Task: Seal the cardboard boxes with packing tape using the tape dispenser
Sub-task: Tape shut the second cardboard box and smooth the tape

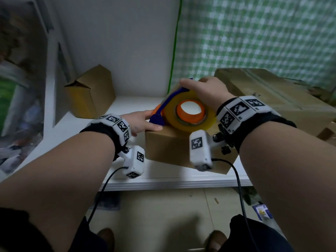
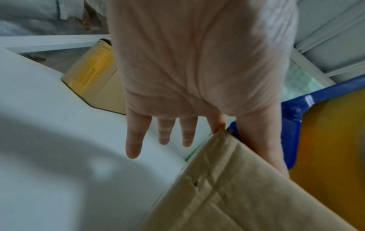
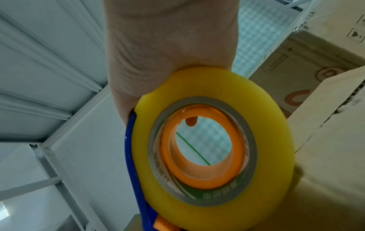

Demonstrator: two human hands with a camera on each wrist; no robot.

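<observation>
White laminate table [image 1: 76, 128] stands against a plain grey wall [image 1: 118, 42] and a green-checked curtain [image 1: 254, 33]. On it sits the small cardboard box [image 1: 167, 148]; the right hand [image 1: 205, 91] clasps the tape dispenser [image 1: 187, 110] atop it, while the left hand [image 1: 143, 122], fingers straight, steadies its corner. Another open box [image 1: 91, 91] stands behind.

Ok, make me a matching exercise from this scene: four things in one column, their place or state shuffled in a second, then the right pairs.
Things:
1. tape dispenser
2. left hand
3. small open box
4. large box

Places or states:
A. standing at the back left of the white shelf
B. fingers straight, thumb on top of the near box at its left edge
C. gripped by the right hand
D. lying to the right, behind the right wrist

Pairs: 1-C, 2-B, 3-A, 4-D
</observation>
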